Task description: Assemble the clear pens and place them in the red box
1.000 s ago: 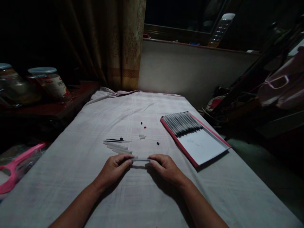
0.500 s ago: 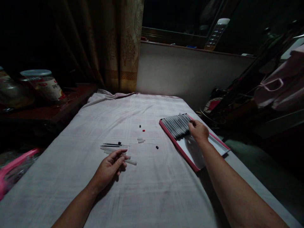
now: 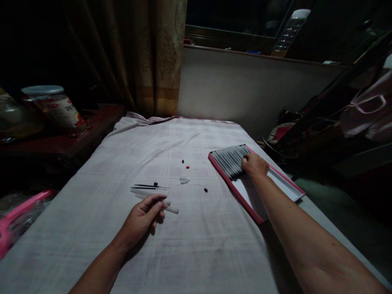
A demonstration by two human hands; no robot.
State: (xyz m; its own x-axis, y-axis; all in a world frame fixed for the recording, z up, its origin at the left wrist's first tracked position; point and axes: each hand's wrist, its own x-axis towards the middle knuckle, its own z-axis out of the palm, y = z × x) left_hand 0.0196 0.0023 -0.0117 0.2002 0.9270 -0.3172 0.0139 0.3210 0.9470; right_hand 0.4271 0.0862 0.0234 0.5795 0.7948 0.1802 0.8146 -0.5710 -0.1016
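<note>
My left hand [image 3: 143,215] rests on the white cloth [image 3: 196,245], thumb and fingers closed on the end of a clear pen barrel [image 3: 172,209] that sticks out to the right. Just beyond it lie more clear barrels [image 3: 146,192] and thin black refills [image 3: 150,186]. My right hand [image 3: 254,165] is stretched out to the red-edged tray [image 3: 233,190]. Its fingers curl down onto the near end of the row of pens [image 3: 227,160] lying there.
Small loose parts dot the cloth: a black bit [image 3: 183,161], a red bit [image 3: 187,167], clear bits [image 3: 183,180] and another black bit [image 3: 206,190]. Jars [image 3: 55,104] stand on a dark shelf at left, above a pink object [image 3: 18,212]. Bags and clutter [image 3: 364,114] fill the right.
My right hand let go of the clear barrel and reached to the tray, where its fingers have now closed onto the pens. The left hand stayed near the barrels.
</note>
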